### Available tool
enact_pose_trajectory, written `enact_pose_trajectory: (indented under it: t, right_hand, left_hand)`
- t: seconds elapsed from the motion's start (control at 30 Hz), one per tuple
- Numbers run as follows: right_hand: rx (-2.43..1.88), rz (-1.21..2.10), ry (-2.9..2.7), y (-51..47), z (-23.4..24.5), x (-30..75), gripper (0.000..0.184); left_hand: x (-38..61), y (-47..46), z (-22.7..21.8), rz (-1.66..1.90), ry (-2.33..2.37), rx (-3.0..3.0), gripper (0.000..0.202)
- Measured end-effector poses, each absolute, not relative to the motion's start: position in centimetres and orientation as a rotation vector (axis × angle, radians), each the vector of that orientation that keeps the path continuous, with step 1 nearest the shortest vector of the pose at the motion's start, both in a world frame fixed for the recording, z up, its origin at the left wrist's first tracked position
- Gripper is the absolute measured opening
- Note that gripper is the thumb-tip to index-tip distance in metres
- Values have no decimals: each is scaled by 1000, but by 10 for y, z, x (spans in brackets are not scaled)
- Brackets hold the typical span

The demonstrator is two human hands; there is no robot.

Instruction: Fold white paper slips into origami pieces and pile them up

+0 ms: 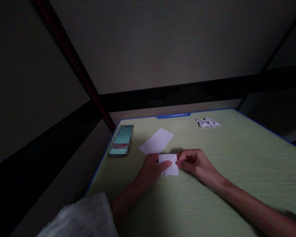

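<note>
A small piece of folded white paper (172, 169) is held just above the table, between my two hands. My left hand (150, 169) grips it from the left, thumb lying across its front and fingers hidden behind. From the other side, my right hand (193, 161) pinches the paper's right edge between thumb and fingertip. Creases and layered flaps show on the paper, and a small point sticks out at its lower edge. Just beyond my left hand, a flat white sheet of paper (157, 141) lies on the table.
The pale green table (236, 171) has a blue rim and a blue handle (174, 116) at its far edge. Several folded white paper pieces (207, 122) lie at the back right. A phone (121, 141), its screen blurred, rests at the left edge. Walls stand behind and left.
</note>
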State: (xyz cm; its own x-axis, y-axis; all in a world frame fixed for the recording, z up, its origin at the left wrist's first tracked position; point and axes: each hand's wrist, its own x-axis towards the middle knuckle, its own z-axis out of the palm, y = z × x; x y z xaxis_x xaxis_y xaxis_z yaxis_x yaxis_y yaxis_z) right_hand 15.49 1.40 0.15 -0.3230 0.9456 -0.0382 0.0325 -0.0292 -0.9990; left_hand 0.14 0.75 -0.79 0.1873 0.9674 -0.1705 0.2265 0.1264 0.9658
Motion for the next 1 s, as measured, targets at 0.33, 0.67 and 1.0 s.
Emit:
enact_pose_trajectory:
  t: [0.33, 0.67, 1.0]
  right_hand:
    - [-1075, 1572, -1357, 15, 0, 153, 25]
    - [-1129, 1496, -1562, 13, 3, 151, 29]
    - [-1130, 1473, -1578, 13, 2, 151, 31]
  left_hand:
    - [3, 6, -4, 883, 1217, 1246, 19]
    - [3, 8, -8, 875, 1167, 1230, 29]
    - [2, 7, -8, 827, 1150, 1292, 23]
